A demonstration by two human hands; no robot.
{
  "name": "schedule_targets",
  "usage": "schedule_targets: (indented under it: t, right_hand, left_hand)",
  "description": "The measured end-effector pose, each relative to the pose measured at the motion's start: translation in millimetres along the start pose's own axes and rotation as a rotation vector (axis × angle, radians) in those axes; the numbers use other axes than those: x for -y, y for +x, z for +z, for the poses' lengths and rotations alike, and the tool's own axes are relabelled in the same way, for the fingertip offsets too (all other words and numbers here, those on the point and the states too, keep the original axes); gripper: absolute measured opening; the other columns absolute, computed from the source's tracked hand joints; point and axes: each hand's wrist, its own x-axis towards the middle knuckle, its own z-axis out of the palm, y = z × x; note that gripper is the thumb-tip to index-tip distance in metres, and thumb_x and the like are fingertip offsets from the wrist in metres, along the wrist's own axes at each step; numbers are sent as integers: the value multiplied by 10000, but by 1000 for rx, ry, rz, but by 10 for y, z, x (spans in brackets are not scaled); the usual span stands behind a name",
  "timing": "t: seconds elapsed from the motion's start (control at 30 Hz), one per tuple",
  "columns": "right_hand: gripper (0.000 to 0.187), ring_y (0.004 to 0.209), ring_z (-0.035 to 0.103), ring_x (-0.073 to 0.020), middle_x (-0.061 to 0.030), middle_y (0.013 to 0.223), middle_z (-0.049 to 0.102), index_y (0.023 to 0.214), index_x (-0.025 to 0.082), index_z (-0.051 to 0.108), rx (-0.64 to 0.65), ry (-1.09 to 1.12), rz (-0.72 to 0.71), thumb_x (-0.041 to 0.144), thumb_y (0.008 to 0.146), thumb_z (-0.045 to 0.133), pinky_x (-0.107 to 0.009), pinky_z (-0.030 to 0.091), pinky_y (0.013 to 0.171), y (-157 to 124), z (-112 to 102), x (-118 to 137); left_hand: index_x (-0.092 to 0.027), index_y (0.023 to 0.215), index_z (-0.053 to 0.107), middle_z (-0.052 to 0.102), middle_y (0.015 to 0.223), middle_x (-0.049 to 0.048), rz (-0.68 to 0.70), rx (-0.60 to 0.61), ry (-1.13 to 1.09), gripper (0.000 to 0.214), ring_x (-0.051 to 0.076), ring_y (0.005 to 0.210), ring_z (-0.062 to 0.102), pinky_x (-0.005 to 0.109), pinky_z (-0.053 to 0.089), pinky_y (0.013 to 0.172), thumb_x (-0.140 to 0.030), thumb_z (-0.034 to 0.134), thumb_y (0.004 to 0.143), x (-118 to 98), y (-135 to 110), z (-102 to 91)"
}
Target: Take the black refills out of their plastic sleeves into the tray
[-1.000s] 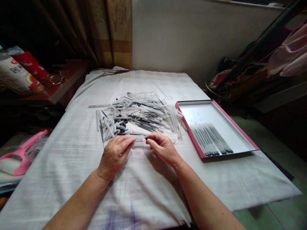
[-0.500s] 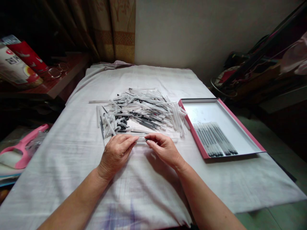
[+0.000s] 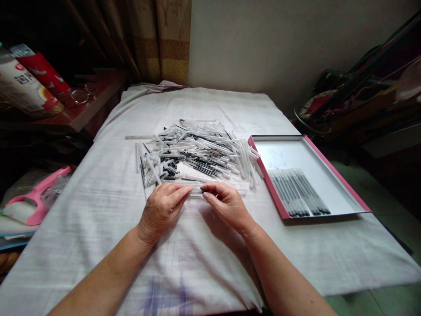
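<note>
My left hand (image 3: 164, 208) is closed in a pinch around a clear pen barrel (image 3: 196, 190), most of which my fingers hide. Opposite it, the thumb and forefinger of my right hand (image 3: 228, 207) pinch a small black pen part (image 3: 203, 191) at the barrel's right end; whether it is a cap or a plug I cannot tell. Just beyond both hands lies a loose heap of pen parts (image 3: 204, 145): clear barrels, thin dark refills (image 3: 205, 167) and small black pieces (image 3: 169, 166).
To the right, a shallow pink-edged box lid (image 3: 335, 175) holds a row of pens (image 3: 297, 191). A pale cloth (image 3: 115, 245) covers the table. At left are a pink-handled roller (image 3: 36, 197), plus a bottle (image 3: 29, 87) and eyeglasses (image 3: 80, 94) on a wooden surface.
The black part and the barrel's end are now closer together between my fingertips. The whole view has shifted slightly, and the heap and box lid look unchanged.
</note>
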Motion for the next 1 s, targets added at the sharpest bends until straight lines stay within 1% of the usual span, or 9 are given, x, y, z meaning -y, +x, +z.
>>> schedule_targets:
  t: [0.17, 0.27, 0.4, 0.53, 0.63, 0.8, 0.93, 1.0]
  right_hand:
    - [142, 810, 674, -182, -60, 884, 748, 922, 211, 725, -7, -94, -96, 223, 865, 595, -294, 517, 749, -3, -6, -42]
    - [144, 814, 674, -183, -58, 879, 745, 920, 216, 717, 4, -159, -148, 231, 890, 577, -295, 513, 764, -4, -13, -52]
    - [195, 744, 639, -165, -53, 797, 709, 855, 197, 687, 18, -281, -187, 255, 930, 517, -268, 480, 705, -4, -13, -49]
    - [303, 653, 579, -149, -40, 696, 647, 745, 190, 624, 37, -406, -204, 289, 965, 442, -255, 426, 636, -4, -5, -54]
    - [380, 602, 551, -142, -34, 643, 616, 673, 196, 572, 53, -454, -209, 319, 983, 390, -254, 395, 600, -2, -2, -59]
    - [485, 561, 551, -131, -26, 582, 608, 602, 206, 547, 91, -417, -167, 382, 996, 326, -247, 388, 592, 4, -4, -40]
    - [561, 477, 512, -109, -3, 487, 552, 511, 207, 504, 121, -290, -40, 453, 982, 324, -234, 374, 545, 7, -2, -44]
    - [570, 462, 509, -107, 0, 476, 545, 502, 206, 505, 136, -231, 15, 476, 971, 329, -232, 378, 536, 7, -9, -48]
  left_hand:
    - [-202, 1121, 668, 725, 955, 56, 23, -2, 32, 228, 194, 853, 640, 310, 482, 762, -213, 520, 948, -4, 4, -8]
    - [-206, 1123, 668, 724, 958, 56, 30, -6, 36, 230, 196, 853, 638, 316, 480, 765, -212, 518, 949, -5, -3, -8]
    - [-193, 1115, 669, 725, 964, 62, 35, -1, 31, 222, 200, 853, 636, 323, 477, 763, -208, 523, 948, -13, -15, 2]
    - [-182, 1108, 674, 726, 959, 65, 37, -1, 6, 217, 198, 851, 637, 323, 482, 770, -195, 533, 943, -25, -13, 12]
    - [-174, 1089, 679, 728, 946, 66, 48, -13, -20, 203, 191, 843, 639, 315, 489, 772, -183, 547, 935, -32, -1, 13]
    - [-193, 1075, 688, 731, 925, 58, 64, -39, -35, 193, 180, 822, 644, 299, 494, 751, -196, 557, 932, -45, 17, 3]
    - [-207, 1086, 683, 733, 931, 52, 73, -36, -48, 200, 176, 836, 648, 296, 500, 755, -187, 562, 928, -50, 11, 2]
    - [-208, 1089, 681, 732, 937, 53, 67, -33, -53, 202, 175, 841, 650, 295, 506, 761, -186, 564, 927, -44, 6, 8]
